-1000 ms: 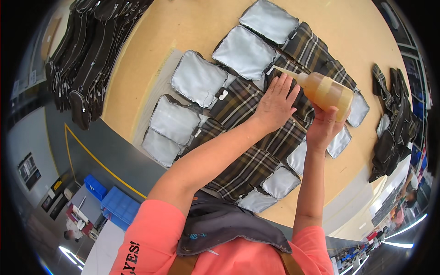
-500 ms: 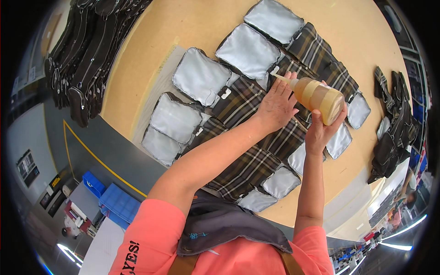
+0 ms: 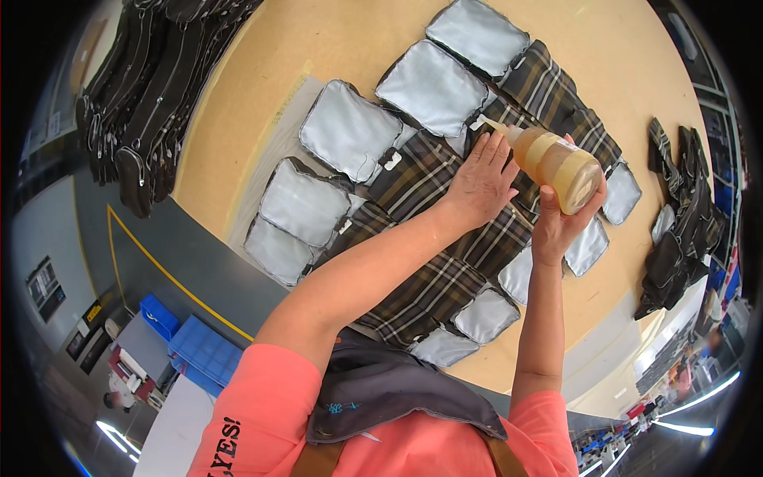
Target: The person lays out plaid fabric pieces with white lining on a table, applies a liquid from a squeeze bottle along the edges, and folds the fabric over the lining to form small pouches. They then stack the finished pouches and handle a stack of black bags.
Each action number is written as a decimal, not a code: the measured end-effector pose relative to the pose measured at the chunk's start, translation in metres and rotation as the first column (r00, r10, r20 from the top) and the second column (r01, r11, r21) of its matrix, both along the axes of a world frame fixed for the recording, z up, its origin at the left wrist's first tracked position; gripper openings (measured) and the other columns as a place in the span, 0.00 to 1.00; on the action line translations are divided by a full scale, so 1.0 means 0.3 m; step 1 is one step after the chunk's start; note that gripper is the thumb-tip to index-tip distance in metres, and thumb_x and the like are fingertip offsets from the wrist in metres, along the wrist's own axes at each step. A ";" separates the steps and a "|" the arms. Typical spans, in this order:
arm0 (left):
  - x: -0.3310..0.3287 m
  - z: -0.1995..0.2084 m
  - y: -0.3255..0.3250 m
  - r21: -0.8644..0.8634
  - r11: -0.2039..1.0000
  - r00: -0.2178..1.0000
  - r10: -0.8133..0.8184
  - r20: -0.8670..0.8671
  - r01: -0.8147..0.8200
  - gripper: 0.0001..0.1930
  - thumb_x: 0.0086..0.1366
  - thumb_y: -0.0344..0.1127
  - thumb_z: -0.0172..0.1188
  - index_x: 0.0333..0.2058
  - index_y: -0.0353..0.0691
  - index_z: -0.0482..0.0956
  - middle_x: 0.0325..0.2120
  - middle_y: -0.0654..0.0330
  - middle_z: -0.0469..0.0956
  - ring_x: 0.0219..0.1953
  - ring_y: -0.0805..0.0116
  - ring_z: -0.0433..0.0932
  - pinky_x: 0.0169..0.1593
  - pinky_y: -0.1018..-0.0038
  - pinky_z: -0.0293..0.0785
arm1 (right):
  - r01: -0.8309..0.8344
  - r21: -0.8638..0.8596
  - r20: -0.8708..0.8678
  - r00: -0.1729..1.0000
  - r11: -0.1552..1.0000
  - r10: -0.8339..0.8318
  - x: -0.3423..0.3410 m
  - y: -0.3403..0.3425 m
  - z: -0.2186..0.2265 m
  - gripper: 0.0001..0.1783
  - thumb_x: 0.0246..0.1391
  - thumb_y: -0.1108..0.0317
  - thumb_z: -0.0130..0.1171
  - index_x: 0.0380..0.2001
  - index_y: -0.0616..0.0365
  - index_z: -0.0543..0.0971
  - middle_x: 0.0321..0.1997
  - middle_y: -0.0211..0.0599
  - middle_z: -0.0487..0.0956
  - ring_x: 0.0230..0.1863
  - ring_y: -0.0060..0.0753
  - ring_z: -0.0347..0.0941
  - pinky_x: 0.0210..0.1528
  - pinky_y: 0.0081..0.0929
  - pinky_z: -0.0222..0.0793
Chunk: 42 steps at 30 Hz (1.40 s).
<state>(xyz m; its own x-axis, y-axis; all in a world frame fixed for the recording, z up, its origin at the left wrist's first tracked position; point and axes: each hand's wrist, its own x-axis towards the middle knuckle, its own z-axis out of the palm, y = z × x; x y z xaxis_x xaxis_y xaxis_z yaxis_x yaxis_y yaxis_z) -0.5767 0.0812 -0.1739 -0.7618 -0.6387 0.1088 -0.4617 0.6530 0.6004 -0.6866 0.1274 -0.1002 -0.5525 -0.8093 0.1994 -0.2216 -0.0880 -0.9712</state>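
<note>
My right hand (image 3: pixel 566 226) is wrapped round a squeeze bottle (image 3: pixel 556 165) of amber liquid with pale tape bands. The bottle is tilted, its thin nozzle pointing up and left to a small white tab by the edge of a silver-lined panel (image 3: pixel 433 86). My left hand (image 3: pixel 481 179) lies flat, fingers stretched out, on a dark plaid fabric piece (image 3: pixel 409 171) just below the nozzle. Several such plaid pieces with silver-lined ends lie overlapping in rows on the table. Whether liquid leaves the tip is too small to tell.
A wooden worktable (image 3: pixel 262 87) spreads beneath the pieces. Dark zippered pieces (image 3: pixel 147 103) hang over its left edge in a pile. More dark plaid pieces (image 3: pixel 679 230) lie at the right edge. Blue crates (image 3: pixel 207 350) stand at lower left. People are in the far background.
The bottle and my right hand have shifted slightly to the right, and the nozzle tip has moved a little up. My left hand stays on the plaid fabric.
</note>
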 end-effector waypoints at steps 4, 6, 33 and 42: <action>-0.003 0.003 0.000 -0.034 0.999 0.999 0.020 -0.032 -0.021 0.37 0.60 0.45 0.64 0.62 0.33 0.61 0.65 0.39 0.55 0.69 0.39 0.51 0.71 0.52 0.47 | -0.011 0.009 -0.015 1.000 1.000 0.011 -0.002 0.018 -0.002 0.49 0.49 0.52 0.72 0.63 0.58 0.53 0.64 0.59 0.65 0.68 0.51 0.62 0.67 0.45 0.61; -0.004 0.002 -0.001 -0.054 0.998 1.000 0.015 -0.023 -0.017 0.37 0.60 0.46 0.64 0.63 0.32 0.60 0.65 0.39 0.53 0.69 0.40 0.49 0.72 0.53 0.45 | -0.013 0.011 -0.014 1.000 1.000 0.013 0.004 0.026 -0.001 0.48 0.49 0.52 0.72 0.63 0.58 0.53 0.64 0.58 0.65 0.68 0.50 0.62 0.67 0.45 0.61; -0.305 0.121 -0.244 -0.105 0.952 0.958 0.286 -0.017 -0.286 0.39 0.62 0.45 0.62 0.66 0.32 0.56 0.66 0.29 0.47 0.71 0.34 0.44 0.71 0.49 0.45 | 0.302 -0.347 0.932 0.215 0.888 0.291 -0.353 0.032 0.122 0.39 0.54 0.51 0.66 0.62 0.61 0.65 0.64 0.45 0.69 0.66 0.53 0.64 0.60 0.40 0.76; -0.336 -0.002 -0.203 -0.065 0.988 0.987 0.144 0.075 -0.140 0.41 0.61 0.50 0.64 0.64 0.31 0.57 0.65 0.30 0.48 0.71 0.34 0.44 0.71 0.49 0.47 | 0.251 -0.180 0.509 0.851 0.951 -0.128 -0.311 -0.102 0.015 0.32 0.61 0.50 0.59 0.60 0.58 0.64 0.59 0.40 0.71 0.57 0.40 0.73 0.56 0.42 0.77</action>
<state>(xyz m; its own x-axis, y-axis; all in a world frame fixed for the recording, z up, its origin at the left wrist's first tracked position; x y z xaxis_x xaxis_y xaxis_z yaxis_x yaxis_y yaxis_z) -0.6774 0.0202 -0.1744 -0.6716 -0.7351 0.0925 -0.5971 0.6109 0.5199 -0.7797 0.0969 -0.0957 -0.7651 -0.6431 0.0319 0.2373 -0.3277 -0.9145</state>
